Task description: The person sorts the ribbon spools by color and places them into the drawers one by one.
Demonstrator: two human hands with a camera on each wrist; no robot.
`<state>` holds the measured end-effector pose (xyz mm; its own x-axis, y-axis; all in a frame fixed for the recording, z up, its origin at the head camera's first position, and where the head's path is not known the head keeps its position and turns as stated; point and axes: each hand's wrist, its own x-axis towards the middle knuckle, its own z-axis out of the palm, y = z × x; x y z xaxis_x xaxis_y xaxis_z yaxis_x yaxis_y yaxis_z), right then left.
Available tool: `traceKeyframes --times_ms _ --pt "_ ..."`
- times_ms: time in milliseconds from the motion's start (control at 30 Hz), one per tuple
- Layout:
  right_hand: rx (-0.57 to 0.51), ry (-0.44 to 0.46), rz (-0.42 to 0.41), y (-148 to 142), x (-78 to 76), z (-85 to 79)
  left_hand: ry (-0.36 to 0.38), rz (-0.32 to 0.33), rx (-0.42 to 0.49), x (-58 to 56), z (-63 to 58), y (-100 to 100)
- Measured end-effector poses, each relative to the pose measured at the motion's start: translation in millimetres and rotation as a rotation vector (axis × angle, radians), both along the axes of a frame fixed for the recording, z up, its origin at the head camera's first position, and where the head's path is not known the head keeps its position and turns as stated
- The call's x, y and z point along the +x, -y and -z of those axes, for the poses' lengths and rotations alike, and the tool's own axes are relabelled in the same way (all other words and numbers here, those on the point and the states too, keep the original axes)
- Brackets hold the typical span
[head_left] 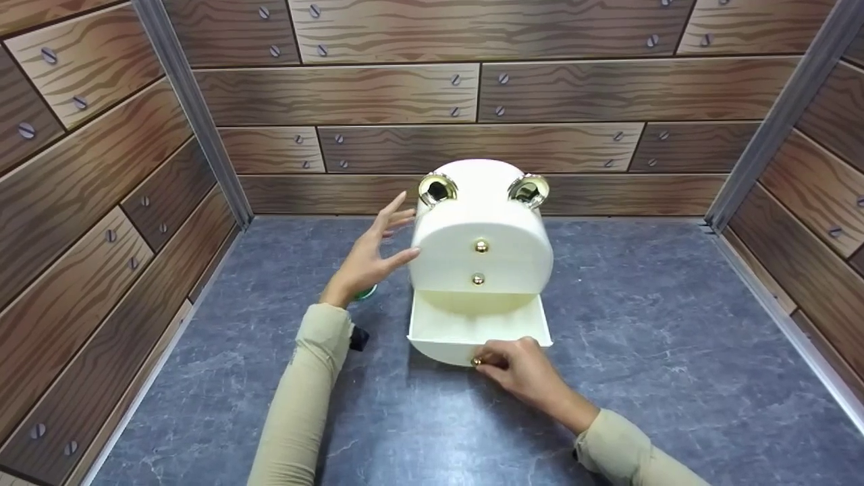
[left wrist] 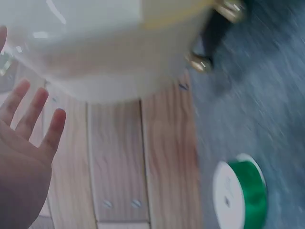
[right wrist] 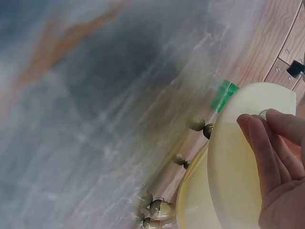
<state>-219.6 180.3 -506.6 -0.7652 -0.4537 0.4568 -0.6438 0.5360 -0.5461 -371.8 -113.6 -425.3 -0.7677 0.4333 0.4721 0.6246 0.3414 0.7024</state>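
Observation:
A white, round-topped drawer box stands on the grey surface, its bottom drawer pulled out toward me. At the front of that drawer, my right hand pinches the small gold knob between thumb and fingers; the right wrist view shows the same pinch against the drawer's pale front. My left hand is spread beside the box's left side, thumb tip right at its edge. Two more gold knobs sit one above the other on the box front, and two gold rings flank its top.
A spool of green ribbon lies left of the box, mostly hidden behind my left wrist in the head view. Small gold ball feet hold the box off the surface. Wood-patterned walls close in the back and both sides.

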Motion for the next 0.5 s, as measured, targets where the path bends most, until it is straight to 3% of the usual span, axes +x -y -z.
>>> traceKeyframes --times_ms 300,500 --pt "-0.005 0.023 0.011 -1.4 0.7 -1.4 0.176 -0.150 -0.055 -19.8 46.2 53.5" --pt "0.000 -0.001 0.009 -0.8 0.8 -1.4 0.302 -0.309 -0.211 -19.5 74.7 91.6"
